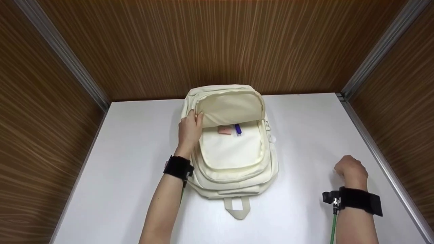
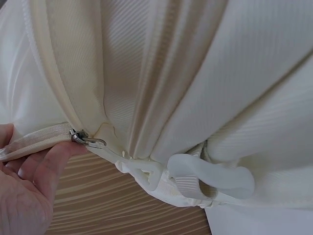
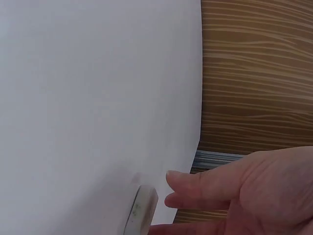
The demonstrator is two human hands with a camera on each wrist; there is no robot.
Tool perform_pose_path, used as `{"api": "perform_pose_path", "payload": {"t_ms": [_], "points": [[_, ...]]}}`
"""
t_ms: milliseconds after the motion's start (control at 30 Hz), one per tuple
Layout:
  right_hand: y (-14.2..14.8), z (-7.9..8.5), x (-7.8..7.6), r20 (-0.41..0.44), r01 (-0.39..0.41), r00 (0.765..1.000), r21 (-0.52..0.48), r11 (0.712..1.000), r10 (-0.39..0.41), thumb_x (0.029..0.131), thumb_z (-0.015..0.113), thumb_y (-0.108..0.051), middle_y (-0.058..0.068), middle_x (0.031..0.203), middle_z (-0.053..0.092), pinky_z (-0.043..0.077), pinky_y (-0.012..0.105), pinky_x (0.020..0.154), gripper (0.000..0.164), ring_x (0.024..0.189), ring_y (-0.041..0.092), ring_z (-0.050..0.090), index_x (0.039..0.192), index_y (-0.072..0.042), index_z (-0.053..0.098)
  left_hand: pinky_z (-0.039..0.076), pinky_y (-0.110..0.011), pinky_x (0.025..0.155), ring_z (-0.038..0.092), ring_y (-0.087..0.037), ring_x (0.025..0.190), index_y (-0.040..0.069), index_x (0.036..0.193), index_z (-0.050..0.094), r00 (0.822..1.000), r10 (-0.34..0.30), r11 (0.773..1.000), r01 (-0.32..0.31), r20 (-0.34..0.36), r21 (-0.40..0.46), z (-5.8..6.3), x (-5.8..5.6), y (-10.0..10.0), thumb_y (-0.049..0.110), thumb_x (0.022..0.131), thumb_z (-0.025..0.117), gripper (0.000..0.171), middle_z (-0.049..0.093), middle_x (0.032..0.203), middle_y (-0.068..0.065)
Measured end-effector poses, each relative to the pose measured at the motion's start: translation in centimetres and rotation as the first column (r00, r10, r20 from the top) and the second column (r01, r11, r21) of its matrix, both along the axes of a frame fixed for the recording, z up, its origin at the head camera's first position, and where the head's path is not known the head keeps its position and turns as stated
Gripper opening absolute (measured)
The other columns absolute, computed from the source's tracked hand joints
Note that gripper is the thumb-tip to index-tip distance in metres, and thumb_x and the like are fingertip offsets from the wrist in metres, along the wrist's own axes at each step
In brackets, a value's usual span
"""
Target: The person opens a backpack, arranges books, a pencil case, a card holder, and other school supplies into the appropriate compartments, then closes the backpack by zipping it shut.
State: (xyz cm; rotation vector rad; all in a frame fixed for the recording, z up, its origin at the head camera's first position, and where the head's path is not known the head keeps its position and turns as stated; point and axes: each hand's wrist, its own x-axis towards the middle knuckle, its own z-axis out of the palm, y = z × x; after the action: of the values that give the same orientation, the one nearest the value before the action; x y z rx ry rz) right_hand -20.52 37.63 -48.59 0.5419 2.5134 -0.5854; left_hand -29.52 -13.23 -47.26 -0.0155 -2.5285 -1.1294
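A cream backpack (image 1: 234, 149) lies on a white table, its front pocket open and the flap (image 1: 230, 105) folded up. My left hand (image 1: 191, 128) grips the flap's left edge; in the left wrist view its fingers pinch the zipper tape beside a metal zipper pull (image 2: 88, 138). Inside the pocket are a small pink block (image 1: 224, 130) and a blue-capped item (image 1: 238, 129). My right hand (image 1: 352, 168) is low over the table at the right. Beside its fingertips in the right wrist view is a small whitish block (image 3: 142, 210) with green marks; I cannot tell whether the lower finger holds it.
Brown wood-patterned panels (image 1: 217, 44) stand behind and at both sides of the white table (image 1: 135, 152), with metal strips along the corners. The backpack's top loop (image 1: 237, 213) points toward me. A pale plastic buckle (image 2: 210, 174) hangs at the bag's side.
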Motion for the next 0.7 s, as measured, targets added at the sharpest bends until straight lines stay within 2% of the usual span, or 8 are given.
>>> {"api": "perform_pose_path", "payload": {"t_ms": [167, 300, 400, 600, 700], "points": [[-0.5, -0.3, -0.3, -0.039, 0.044, 0.998, 0.068, 0.997, -0.041, 0.08, 0.048, 0.003, 0.018, 0.071, 0.05, 0.044, 0.035, 0.053, 0.025, 0.06, 0.025, 0.048, 0.098, 0.019, 0.054, 0.046, -0.052, 0.062, 0.059, -0.04, 0.066, 0.005, 0.083, 0.051, 1.0, 0.002, 1.0, -0.002, 0.006, 0.005, -0.1, 0.0, 0.1, 0.03, 0.102, 0.054, 0.032, 0.053, 0.064, -0.013], [-0.6, -0.6, -0.5, -0.052, 0.07, 0.996, 0.086, 0.994, -0.066, 0.079, 0.056, 0.0, 0.022, 0.075, 0.052, 0.045, 0.04, 0.057, 0.031, 0.064, 0.029, 0.05, 0.103, 0.02, 0.051, 0.045, -0.052, 0.061, 0.058, -0.038, 0.064, 0.005, 0.082, 0.051, 1.0, -0.001, 1.0, 0.001, 0.003, 0.004, -0.2, 0.1, 0.1, 0.029, 0.102, 0.054, 0.031, 0.049, 0.062, -0.009], [-0.7, -0.7, -0.5, -0.056, 0.069, 0.996, 0.083, 0.994, -0.065, 0.079, 0.057, 0.0, 0.022, 0.074, 0.053, 0.044, 0.04, 0.058, 0.033, 0.064, 0.029, 0.051, 0.104, 0.02, 0.05, 0.045, -0.052, 0.061, 0.057, -0.037, 0.063, 0.006, 0.082, 0.051, 1.0, 0.003, 1.0, -0.003, 0.003, 0.004, -0.2, 0.1, 0.2, 0.03, 0.101, 0.054, 0.031, 0.047, 0.061, -0.007], [-0.7, -1.2, -0.4, -0.052, 0.056, 0.997, 0.061, 0.997, -0.053, 0.077, 0.059, -0.002, 0.015, 0.069, 0.049, 0.043, 0.036, 0.054, 0.028, 0.059, 0.025, 0.048, 0.097, 0.017, 0.055, 0.046, -0.053, 0.062, 0.059, -0.04, 0.065, 0.006, 0.082, 0.052, 1.0, 0.008, 1.0, -0.008, 0.011, -0.001, -0.1, 0.2, 0.2, 0.032, 0.101, 0.055, 0.032, 0.052, 0.063, -0.011], [-0.9, -1.3, -0.4, -0.056, 0.042, 0.998, 0.061, 0.997, -0.039, 0.074, 0.06, -0.003, 0.016, 0.069, 0.049, 0.043, 0.037, 0.054, 0.036, 0.06, 0.025, 0.048, 0.101, 0.02, 0.053, 0.045, -0.05, 0.059, 0.057, -0.036, 0.062, 0.006, 0.082, 0.05, 1.0, -0.001, 1.0, 0.001, 0.013, -0.004, 0.0, 0.2, 0.1, 0.032, 0.102, 0.054, 0.033, 0.048, 0.062, -0.008]]}}
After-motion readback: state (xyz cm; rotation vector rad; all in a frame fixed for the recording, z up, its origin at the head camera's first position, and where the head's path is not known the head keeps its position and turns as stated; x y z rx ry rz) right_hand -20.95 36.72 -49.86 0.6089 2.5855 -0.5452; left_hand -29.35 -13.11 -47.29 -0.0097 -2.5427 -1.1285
